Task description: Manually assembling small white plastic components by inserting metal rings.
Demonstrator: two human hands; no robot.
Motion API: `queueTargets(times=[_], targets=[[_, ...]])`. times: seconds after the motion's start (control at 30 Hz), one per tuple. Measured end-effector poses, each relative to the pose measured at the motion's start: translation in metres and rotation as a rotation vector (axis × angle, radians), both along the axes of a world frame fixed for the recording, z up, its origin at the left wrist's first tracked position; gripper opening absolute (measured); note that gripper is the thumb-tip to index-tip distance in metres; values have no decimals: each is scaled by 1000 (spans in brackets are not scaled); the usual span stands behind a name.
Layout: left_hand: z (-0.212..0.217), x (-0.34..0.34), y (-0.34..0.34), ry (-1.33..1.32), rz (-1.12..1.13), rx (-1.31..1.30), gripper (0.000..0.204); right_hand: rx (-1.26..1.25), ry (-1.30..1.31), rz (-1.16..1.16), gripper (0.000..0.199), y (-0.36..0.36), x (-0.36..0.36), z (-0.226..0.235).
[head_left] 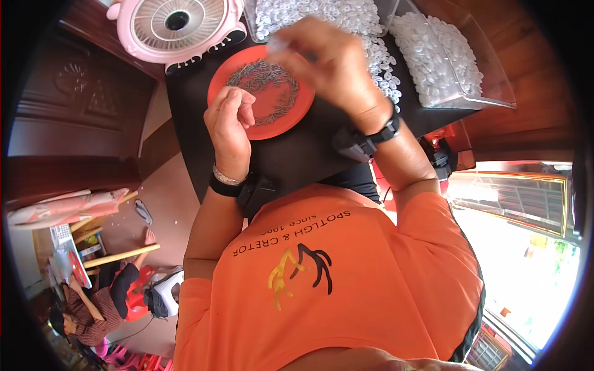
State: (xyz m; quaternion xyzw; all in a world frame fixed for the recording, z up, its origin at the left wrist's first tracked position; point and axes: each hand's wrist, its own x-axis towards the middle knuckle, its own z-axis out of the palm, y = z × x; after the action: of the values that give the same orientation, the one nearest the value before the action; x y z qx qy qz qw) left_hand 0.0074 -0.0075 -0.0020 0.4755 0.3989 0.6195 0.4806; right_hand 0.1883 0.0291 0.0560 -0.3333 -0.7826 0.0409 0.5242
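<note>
My left hand (231,120) is over the near left rim of a round red plate (297,117), its fingers curled in and pressed together. Whatever it may hold is hidden. On the plate lie many thin grey metal pins (263,75), perhaps nails or screws. Above the plate's far right side is my right hand (331,62), smeared by motion. A small whitish plastic piece (278,45) shows at its fingertips. Many small clear-white oval plastic pieces (382,65) lie loose on the black table, to the right of that hand.
A clear bin (436,55) of white pieces stands at the right, another heap (315,15) at the far edge. A pink fan (179,28) stands far left. Another person (99,303) sits at a low table on the left.
</note>
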Motion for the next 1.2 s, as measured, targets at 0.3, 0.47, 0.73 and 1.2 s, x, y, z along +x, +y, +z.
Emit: queueTargets(times=[0.3,0.47,0.73,1.2], targets=[[5,6,-1,1,-79,16,24,106,-121,-767,27,-5,85,68],[4,1,-1,-3,-69,9,23,-209,-415,-358,16,26,99,-9],[1,4,2,-49,-108,12,20,-572,-768,-451,21,61,106,-56],[-2,-2,9,57,-78,-80,23,-703,-290,53,22,38,43,-29]])
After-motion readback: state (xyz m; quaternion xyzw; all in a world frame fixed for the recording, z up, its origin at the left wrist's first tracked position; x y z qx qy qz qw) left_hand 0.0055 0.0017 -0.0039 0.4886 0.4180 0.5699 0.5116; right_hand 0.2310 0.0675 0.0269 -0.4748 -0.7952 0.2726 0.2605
